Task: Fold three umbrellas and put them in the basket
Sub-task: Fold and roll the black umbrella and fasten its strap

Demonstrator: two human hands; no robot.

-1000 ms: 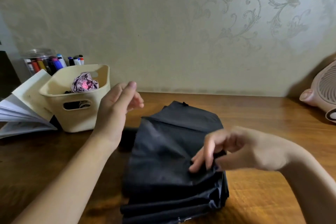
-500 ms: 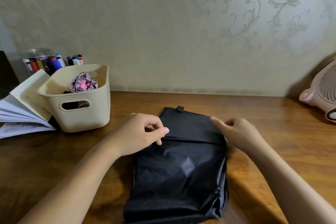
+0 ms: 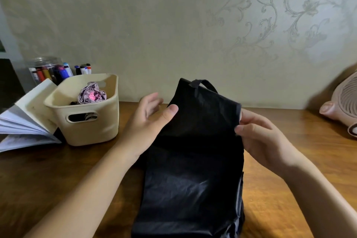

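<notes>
A black umbrella [image 3: 191, 176] lies flattened on the wooden table, its far flap with the closing strap lifted upright. My left hand [image 3: 148, 120] holds the flap's left edge, thumb on the cloth. My right hand [image 3: 258, 133] pinches the flap's right edge. A cream plastic basket [image 3: 92, 131] stands at the left, and a folded pink-purple umbrella [image 3: 92, 96] sticks up inside it beside something dark.
An open white book [image 3: 25, 121] leans against the basket's left side. A clear jar of markers [image 3: 48, 70] stands behind it by the wall. A pink fan [image 3: 342, 102] sits at the right edge. The wall runs close behind the table.
Both hands took hold of the umbrella's far flap and raised it off the table, so the strap now stands up toward the wall.
</notes>
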